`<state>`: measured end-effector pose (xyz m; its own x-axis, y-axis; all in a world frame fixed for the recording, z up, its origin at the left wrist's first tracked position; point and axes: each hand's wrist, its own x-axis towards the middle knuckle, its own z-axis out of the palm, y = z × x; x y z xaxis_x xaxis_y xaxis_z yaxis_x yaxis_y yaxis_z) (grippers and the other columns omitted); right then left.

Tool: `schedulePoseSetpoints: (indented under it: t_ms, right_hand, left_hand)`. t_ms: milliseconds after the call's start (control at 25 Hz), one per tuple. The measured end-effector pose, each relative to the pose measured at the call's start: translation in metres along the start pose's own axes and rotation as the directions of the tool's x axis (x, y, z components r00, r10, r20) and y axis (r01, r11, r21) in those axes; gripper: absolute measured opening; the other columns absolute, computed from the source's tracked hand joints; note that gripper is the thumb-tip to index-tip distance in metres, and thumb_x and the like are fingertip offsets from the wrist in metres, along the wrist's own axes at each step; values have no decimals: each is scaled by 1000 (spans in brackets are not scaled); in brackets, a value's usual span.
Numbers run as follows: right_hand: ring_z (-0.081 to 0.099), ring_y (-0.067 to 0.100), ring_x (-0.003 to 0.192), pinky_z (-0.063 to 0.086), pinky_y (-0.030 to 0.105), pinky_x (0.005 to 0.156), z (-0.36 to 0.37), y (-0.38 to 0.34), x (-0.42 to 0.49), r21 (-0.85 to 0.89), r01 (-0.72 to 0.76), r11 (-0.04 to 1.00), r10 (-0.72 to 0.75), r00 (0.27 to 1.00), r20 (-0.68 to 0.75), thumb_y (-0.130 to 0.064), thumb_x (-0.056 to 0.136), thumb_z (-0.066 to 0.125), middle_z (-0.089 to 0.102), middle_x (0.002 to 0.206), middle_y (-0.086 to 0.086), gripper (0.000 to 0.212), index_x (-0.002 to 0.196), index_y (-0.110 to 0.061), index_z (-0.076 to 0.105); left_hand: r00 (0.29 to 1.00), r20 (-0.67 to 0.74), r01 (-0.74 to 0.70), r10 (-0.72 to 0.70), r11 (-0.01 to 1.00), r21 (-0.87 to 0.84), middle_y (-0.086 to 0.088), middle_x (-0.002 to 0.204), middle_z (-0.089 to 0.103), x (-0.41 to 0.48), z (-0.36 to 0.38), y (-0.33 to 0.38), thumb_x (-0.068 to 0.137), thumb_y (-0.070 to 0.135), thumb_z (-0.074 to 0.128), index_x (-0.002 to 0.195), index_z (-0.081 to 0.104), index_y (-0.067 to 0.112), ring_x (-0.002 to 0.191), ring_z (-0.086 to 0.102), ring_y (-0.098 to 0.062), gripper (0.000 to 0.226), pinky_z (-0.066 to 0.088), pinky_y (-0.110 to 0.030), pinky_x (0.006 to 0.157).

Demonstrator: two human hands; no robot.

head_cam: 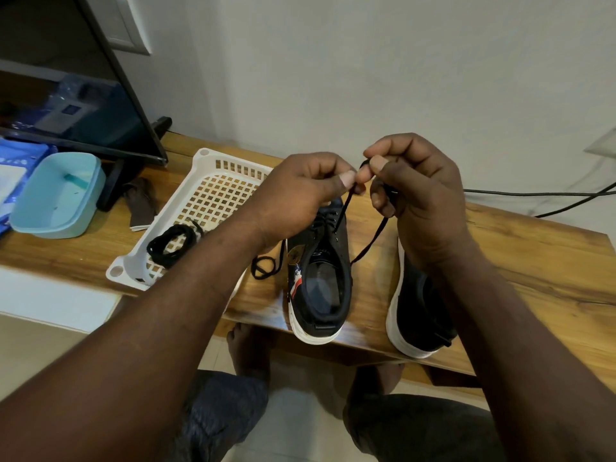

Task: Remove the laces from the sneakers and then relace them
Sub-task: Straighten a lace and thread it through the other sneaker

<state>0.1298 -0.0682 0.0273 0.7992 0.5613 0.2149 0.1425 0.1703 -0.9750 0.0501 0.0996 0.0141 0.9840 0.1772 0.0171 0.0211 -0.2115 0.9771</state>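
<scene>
Left hand (300, 195): pinched on the black lace (343, 208) just above the left sneaker (316, 278).
Right hand (416, 195): closed on the same lace, fingertips touching the left hand's.
Lace: runs from the sneaker's eyelets up to both hands; one strand hangs right, one end lies left on the bench (533, 261).
Right sneaker (416, 311): near edge, partly behind the right forearm.
Spare lace (173, 241): coiled in the white basket (206, 195), left.
</scene>
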Motion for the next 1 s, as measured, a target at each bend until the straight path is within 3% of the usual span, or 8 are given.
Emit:
schedulePoseSetpoints:
  t_ms: [120, 240, 320, 480, 640, 760, 880, 1000]
  right_hand:
    - [51, 17, 55, 35, 26, 49, -2, -1, 0, -12, -7, 1000, 7, 1000, -6, -7, 95, 59, 71, 79, 7, 11, 103, -9, 67]
    - [52, 16, 55, 35, 26, 49, -4, -2, -2, -6, -27, 1000, 27, 1000, 13, -6, 95, 59, 72, 78, 3, 11, 101, -10, 68]
    - [51, 17, 55, 35, 25, 50, -4, -3, -2, 44, -27, 999, 27, 1000, -1, -6, 97, 57, 72, 80, 5, 12, 100, -11, 67]
    - [51, 16, 55, 35, 25, 50, -4, 0, -2, 68, -81, 994, 82, 997, -14, -4, 100, 54, 71, 81, 4, 16, 98, -13, 67]
    - [51, 17, 56, 35, 27, 50, 2, 6, -3, 23, -141, 990, 140, 990, 35, -3, 101, 56, 71, 81, 6, 15, 101, -11, 69]
    - [52, 18, 58, 35, 29, 51, 5, 9, -4, -4, -149, 989, 149, 986, 78, -5, 101, 60, 70, 79, 8, 11, 104, -9, 70]
    - [53, 18, 59, 37, 27, 51, 2, 9, -4, 51, -137, 989, 133, 988, 74, -10, 99, 60, 70, 82, 7, 12, 104, -11, 70]
    - [54, 18, 62, 38, 26, 55, -3, 6, -2, 156, -126, 980, 115, 990, 77, -16, 99, 54, 71, 87, 5, 18, 105, -11, 70]
  left_hand:
    - [998, 63, -4, 13, 988, -154, 0, 104, 77, 1, 3, -1, 102, 26, 61, 106, 68, 13, 111, 69, -28, 16, 51, -52, 100]
    - [999, 28, -31, 40, 962, -273, -3, 97, 75, 5, 1, -1, 101, 20, 63, 105, 65, 12, 98, 67, -23, 9, 52, -43, 91]
    - [998, -62, 0, -8, 992, -129, -4, 91, 73, 7, -3, -6, 102, 15, 63, 100, 65, 13, 88, 67, -17, 4, 54, -29, 78]
    - [971, -147, 232, -189, 901, 367, 2, 95, 71, 4, -12, -29, 98, 12, 63, 95, 67, 22, 89, 66, -16, 11, 52, -37, 79]
    - [996, 0, 91, -93, 982, 164, -1, 104, 73, 1, -13, -20, 95, 20, 73, 111, 71, 29, 103, 70, -19, 18, 57, -41, 92]
    - [995, -1, -96, 99, 964, 248, 4, 90, 74, 0, -5, -9, 97, 31, 71, 97, 74, 29, 90, 71, -14, 4, 58, -41, 84]
    - [987, -134, -46, 91, 950, 308, 8, 82, 76, 2, -6, -13, 100, 35, 68, 102, 80, 26, 80, 71, -4, 15, 57, -33, 78]
    - [966, -259, 126, -22, 912, 391, 4, 85, 77, 6, -15, -21, 103, 41, 63, 105, 82, 23, 76, 68, -7, 26, 51, -33, 72]
